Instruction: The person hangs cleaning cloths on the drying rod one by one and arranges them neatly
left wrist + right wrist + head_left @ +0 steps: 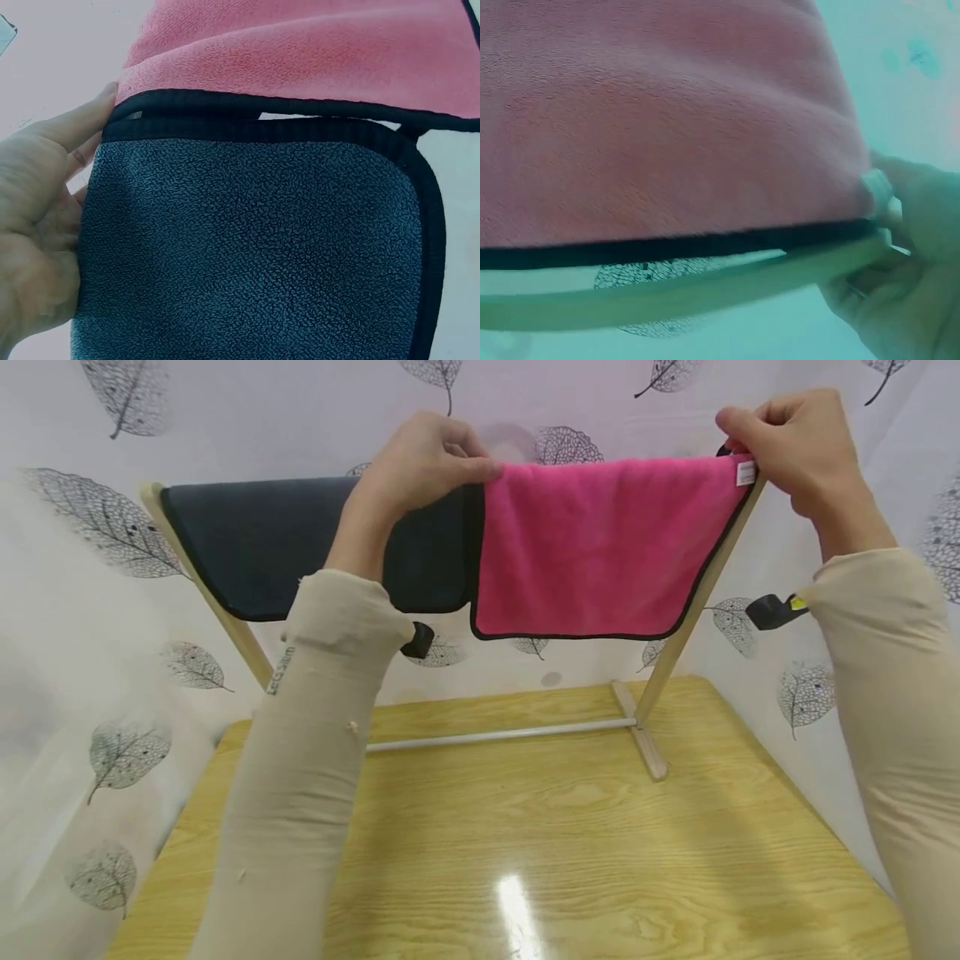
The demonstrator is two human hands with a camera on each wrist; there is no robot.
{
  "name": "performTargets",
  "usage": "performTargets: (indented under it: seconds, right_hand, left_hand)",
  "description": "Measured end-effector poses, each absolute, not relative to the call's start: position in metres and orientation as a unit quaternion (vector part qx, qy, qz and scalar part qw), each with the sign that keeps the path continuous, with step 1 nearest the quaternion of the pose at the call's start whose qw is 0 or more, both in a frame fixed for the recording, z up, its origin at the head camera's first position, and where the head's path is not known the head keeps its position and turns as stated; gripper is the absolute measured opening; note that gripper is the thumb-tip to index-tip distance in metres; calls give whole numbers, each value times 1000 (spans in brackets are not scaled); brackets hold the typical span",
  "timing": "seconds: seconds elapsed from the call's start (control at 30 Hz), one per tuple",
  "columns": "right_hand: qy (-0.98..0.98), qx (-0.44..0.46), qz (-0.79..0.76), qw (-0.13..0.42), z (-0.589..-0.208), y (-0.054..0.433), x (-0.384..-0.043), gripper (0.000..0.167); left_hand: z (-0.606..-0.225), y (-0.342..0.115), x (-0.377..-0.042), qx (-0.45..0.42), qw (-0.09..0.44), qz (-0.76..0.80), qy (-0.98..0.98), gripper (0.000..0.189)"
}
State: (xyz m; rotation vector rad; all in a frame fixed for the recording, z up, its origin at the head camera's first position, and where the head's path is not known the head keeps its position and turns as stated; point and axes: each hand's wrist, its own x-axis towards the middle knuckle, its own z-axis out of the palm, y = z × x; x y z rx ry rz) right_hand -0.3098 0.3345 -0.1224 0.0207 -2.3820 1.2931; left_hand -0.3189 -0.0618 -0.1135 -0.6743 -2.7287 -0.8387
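Observation:
A pink towel [600, 552] with black edging hangs folded over the top of a wooden rack [712, 585]. My left hand [420, 464] pinches its top edge at the left end, beside a dark blue-grey towel [247, 543] on the same rack. At the other end my right hand [806, 452] grips the pink towel's top corner near a white label [746, 472], where the rack's post ends. The left wrist view shows the dark towel [255, 240] side by side with the pink one, their black borders close together. Cloth hides the rack's top bar.
The rack stands on a wood-grain table [525, 827], with a white lower rod [510, 737] and a wooden foot [641, 735] at the right. Behind it hangs a pale curtain-like backdrop [67, 635] with leaf prints.

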Motion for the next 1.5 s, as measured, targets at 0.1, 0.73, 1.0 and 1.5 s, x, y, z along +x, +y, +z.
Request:
performTargets:
  seconds: [0.1, 0.73, 1.0, 1.5]
  right_hand:
    - [-882, 31, 435, 180, -123, 345, -307, 24]
    - [-844, 104, 471, 234, -132, 340, -313, 7]
    - [-857, 67, 433, 272, -134, 337, -313, 10]
    - [-876, 123, 431, 181, -142, 355, -295, 19]
  left_hand:
    - [-114, -60, -319, -221, 105, -282, -928, 39]
    - [-115, -58, -318, -210, 121, -274, -931, 40]
    - [-116, -56, -319, -191, 143, -251, -938, 41]
    - [-115, -61, -314, -230, 109, -287, -924, 48]
